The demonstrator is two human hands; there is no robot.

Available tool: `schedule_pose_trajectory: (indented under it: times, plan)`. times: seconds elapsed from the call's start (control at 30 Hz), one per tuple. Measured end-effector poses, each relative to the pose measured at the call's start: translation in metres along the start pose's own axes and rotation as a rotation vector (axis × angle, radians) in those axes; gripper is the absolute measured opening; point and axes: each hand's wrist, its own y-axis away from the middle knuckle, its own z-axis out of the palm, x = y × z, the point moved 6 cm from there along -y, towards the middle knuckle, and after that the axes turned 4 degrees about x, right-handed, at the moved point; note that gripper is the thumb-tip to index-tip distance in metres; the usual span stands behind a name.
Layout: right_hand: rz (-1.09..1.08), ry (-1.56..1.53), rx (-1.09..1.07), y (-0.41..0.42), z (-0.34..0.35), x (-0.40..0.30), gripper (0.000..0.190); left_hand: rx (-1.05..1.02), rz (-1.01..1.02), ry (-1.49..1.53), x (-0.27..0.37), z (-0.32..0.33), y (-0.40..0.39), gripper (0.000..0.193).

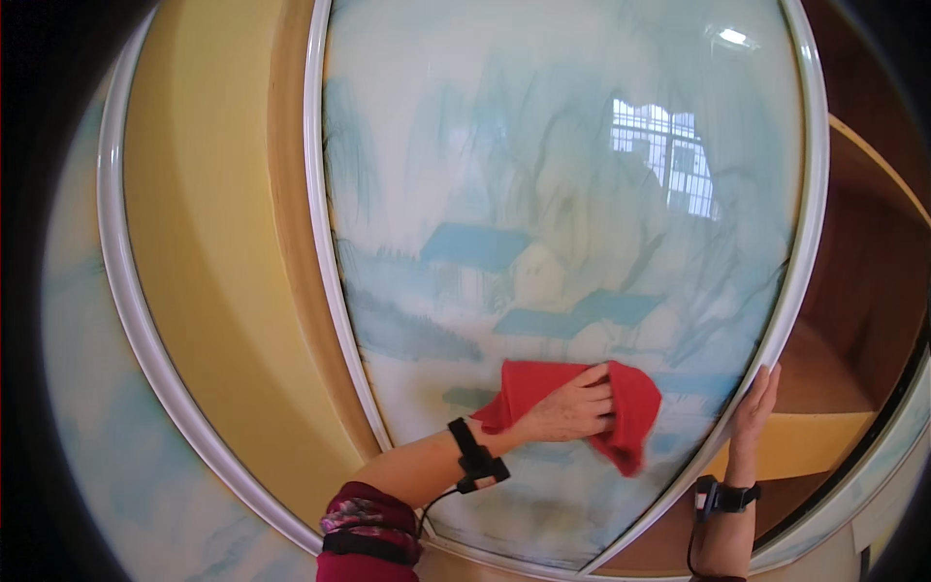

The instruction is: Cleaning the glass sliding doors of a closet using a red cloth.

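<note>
My left hand (pixel 571 407) presses a red cloth (pixel 542 382) flat against a glossy sliding door panel (pixel 451 167), low on its surface. The panel carries a painted landscape of blue-roofed houses and trailing willows. One end of the cloth spreads to the left under my wrist, and the other bunches up past my fingers. On the right, my right hand (pixel 755 409) grips the panel's white edge frame (pixel 807 182), with fingers wrapped at its outer side. Part of that hand's grip is hidden behind the frame.
Right of the panel, a wardrobe interior (pixel 836 276) stands open with brown walls and shelf edges (pixel 814 440). Left of it are a yellow board (pixel 218 218) and another white-framed painted panel (pixel 94 407). Both wrists wear black straps (pixel 473 458) with small devices and cables.
</note>
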Motion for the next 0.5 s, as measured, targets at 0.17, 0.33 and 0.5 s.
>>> schedule_pose_trajectory:
  times: [0.17, 0.33, 0.5]
  plan:
    - [0.005, 0.013, -0.029, 0.000, -0.007, -0.003, 0.028, -0.864, -0.328, 0.102, -0.074, -0.006, 0.041, 0.021]
    - [0.023, 0.015, -0.023, 0.002, -0.006, -0.018, 0.028, 0.007, -1.128, -0.398, -0.177, -0.125, 0.110, 0.043]
    - [0.058, -0.009, -0.047, 0.000, -0.004, -0.015, 0.029, 0.758, -1.416, -0.423, -0.198, -0.169, 0.145, 0.047]
